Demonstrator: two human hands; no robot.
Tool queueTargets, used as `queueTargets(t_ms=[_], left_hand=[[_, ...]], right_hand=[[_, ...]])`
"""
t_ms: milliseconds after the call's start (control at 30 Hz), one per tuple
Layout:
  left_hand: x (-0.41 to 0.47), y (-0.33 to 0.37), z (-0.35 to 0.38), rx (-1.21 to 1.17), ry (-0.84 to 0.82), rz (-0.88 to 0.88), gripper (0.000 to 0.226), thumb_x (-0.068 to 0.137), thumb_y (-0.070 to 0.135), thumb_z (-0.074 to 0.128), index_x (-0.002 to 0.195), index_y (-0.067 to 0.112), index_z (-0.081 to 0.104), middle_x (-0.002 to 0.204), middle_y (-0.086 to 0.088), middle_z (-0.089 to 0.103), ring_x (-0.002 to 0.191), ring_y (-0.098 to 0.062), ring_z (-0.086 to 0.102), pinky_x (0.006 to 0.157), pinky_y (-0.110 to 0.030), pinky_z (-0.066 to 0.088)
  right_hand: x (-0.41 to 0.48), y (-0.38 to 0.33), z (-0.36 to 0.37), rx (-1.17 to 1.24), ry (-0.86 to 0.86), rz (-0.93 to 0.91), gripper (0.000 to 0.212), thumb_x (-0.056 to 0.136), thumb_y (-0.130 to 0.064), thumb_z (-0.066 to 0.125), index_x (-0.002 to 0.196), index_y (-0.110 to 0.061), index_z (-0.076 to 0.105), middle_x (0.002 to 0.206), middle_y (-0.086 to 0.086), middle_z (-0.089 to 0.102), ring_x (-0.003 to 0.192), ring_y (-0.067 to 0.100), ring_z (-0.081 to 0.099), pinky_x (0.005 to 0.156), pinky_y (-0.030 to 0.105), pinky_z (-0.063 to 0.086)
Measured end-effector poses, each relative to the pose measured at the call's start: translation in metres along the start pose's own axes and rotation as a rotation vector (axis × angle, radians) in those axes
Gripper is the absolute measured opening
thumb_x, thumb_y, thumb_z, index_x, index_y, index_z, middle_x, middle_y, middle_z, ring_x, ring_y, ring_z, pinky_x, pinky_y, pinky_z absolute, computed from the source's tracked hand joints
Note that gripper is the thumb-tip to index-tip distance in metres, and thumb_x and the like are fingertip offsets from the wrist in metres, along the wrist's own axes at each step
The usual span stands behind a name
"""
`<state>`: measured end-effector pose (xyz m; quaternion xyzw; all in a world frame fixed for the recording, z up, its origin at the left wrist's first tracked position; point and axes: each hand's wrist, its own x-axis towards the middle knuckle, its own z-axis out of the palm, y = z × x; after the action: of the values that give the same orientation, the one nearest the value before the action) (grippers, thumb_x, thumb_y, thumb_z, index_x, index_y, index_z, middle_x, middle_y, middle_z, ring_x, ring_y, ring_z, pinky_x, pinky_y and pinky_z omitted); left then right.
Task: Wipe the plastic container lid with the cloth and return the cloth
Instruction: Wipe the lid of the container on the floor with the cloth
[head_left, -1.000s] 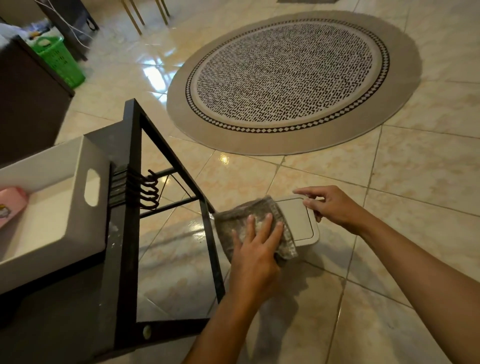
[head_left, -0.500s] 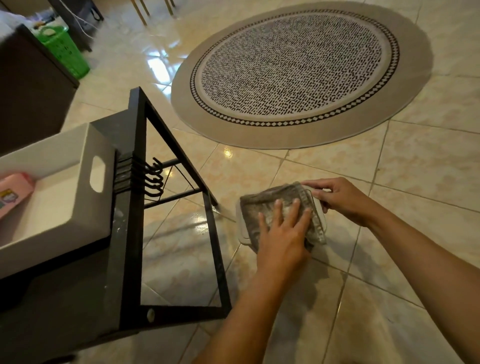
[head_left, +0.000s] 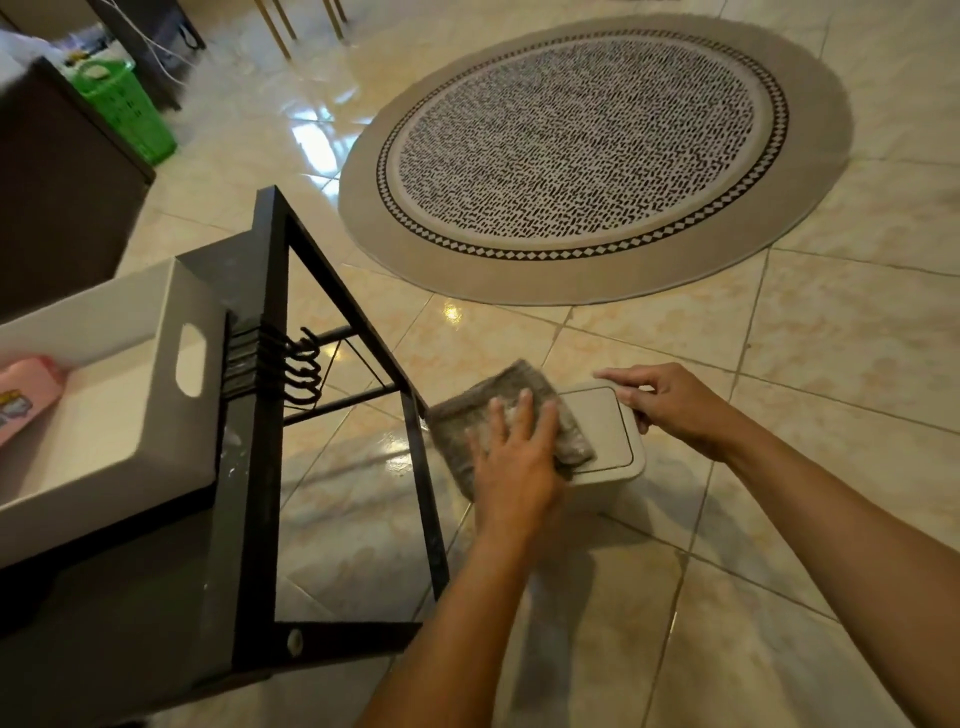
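Grey cloth (head_left: 511, 415) is pressed flat on the white container lid (head_left: 605, 434) by the left hand (head_left: 511, 462), fingers spread. Lid's far right edge is gripped by the right hand (head_left: 662, 397). Container is held above the tiled floor (head_left: 857, 338), beside the black rack (head_left: 270, 415)

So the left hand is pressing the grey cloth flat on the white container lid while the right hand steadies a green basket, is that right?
Not quite. In the head view the right hand steadies the white container lid at its far edge, not a green basket. The left hand does press the grey cloth on that lid.
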<state>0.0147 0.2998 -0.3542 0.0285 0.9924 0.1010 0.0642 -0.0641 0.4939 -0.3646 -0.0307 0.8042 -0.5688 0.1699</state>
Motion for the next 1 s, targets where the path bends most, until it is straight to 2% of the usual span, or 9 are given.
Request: queueTargets(t_ms=[67,200,300,367,433,567,633,833,1000], left_hand=[[-0.024,-0.012,0.002,-0.053,0.039,-0.063,0.069,0.095,0.037,0.047,0.152,0.033,0.008,0.158,0.003,-0.007,0.143,-0.030,-0.018,0.114,-0.060,-0.005],[-0.045,0.016,0.013,-0.022,0.010,0.137,0.069,0.088,0.052,0.024,0.151,0.030,0.012,0.159,-0.001,-0.002,0.142,-0.033,-0.015,0.110,-0.058,-0.012],[-0.011,0.013,0.008,0.011,-0.015,0.098,0.070,0.094,0.044,0.044,0.152,0.029,0.009,0.161,-0.002,-0.003,0.143,-0.032,-0.015,0.113,-0.059,-0.008],[-0.006,-0.007,0.003,-0.045,-0.012,-0.055,0.070,0.095,0.034,0.048,0.152,0.032,0.007,0.161,0.001,-0.005,0.143,-0.029,-0.017,0.114,-0.062,0.005],[-0.023,-0.019,0.002,-0.074,0.009,-0.116,0.069,0.095,0.033,0.048,0.151,0.034,0.008,0.160,0.005,-0.007,0.143,-0.028,-0.018,0.114,-0.062,0.008],[-0.044,0.018,0.013,-0.045,0.020,0.138,0.068,0.089,0.053,0.023,0.151,0.029,0.013,0.158,0.000,-0.003,0.143,-0.033,-0.015,0.112,-0.058,-0.007],[-0.025,0.035,0.013,-0.006,-0.010,0.220,0.066,0.094,0.048,0.032,0.152,0.029,0.008,0.159,-0.001,-0.007,0.143,-0.033,-0.017,0.113,-0.059,-0.010],[-0.015,-0.002,0.004,0.026,0.026,0.010,0.071,0.096,0.039,0.046,0.152,0.030,0.004,0.155,0.001,-0.012,0.143,-0.033,-0.015,0.112,-0.056,-0.012],[-0.029,-0.004,0.020,0.011,0.094,0.024,0.065,0.089,0.030,0.040,0.151,0.023,0.020,0.158,-0.006,0.008,0.144,-0.038,-0.003,0.112,-0.062,0.000]], right_hand=[[0.001,0.000,0.002,-0.004,0.002,0.007,0.035,0.098,-0.003,0.050,0.128,-0.012,0.064,0.123,0.000,0.064,0.066,0.016,0.052,0.059,0.020,0.050],[0.003,0.000,0.003,0.012,-0.012,0.005,0.033,0.098,-0.004,0.051,0.127,-0.012,0.065,0.121,0.001,0.066,0.067,0.017,0.050,0.058,0.021,0.049],[0.003,-0.001,0.002,0.014,-0.009,-0.003,0.032,0.098,-0.004,0.052,0.126,-0.012,0.066,0.121,0.003,0.068,0.069,0.022,0.051,0.060,0.025,0.050],[0.003,-0.004,0.001,0.004,0.002,0.003,0.033,0.097,-0.003,0.051,0.127,-0.010,0.065,0.122,0.003,0.065,0.069,0.022,0.051,0.062,0.027,0.050],[0.004,-0.005,0.002,-0.003,0.005,0.010,0.034,0.098,-0.003,0.051,0.128,-0.009,0.064,0.122,0.005,0.065,0.067,0.021,0.051,0.060,0.024,0.049],[0.005,-0.004,0.005,0.031,0.005,0.012,0.032,0.098,-0.005,0.051,0.127,-0.009,0.065,0.120,0.008,0.066,0.067,0.018,0.049,0.054,0.018,0.048],[0.005,-0.004,0.005,0.051,-0.004,0.003,0.030,0.098,-0.009,0.054,0.124,-0.013,0.067,0.120,0.004,0.068,0.070,0.021,0.051,0.055,0.021,0.049],[0.006,-0.004,0.005,0.028,0.029,0.010,0.034,0.098,-0.003,0.050,0.126,-0.013,0.066,0.120,0.005,0.068,0.064,0.012,0.050,0.056,0.021,0.048],[0.000,0.006,0.008,0.062,-0.024,0.042,0.040,0.101,-0.011,0.046,0.137,-0.025,0.056,0.100,0.013,0.064,0.065,0.015,0.050,0.057,0.026,0.047]])
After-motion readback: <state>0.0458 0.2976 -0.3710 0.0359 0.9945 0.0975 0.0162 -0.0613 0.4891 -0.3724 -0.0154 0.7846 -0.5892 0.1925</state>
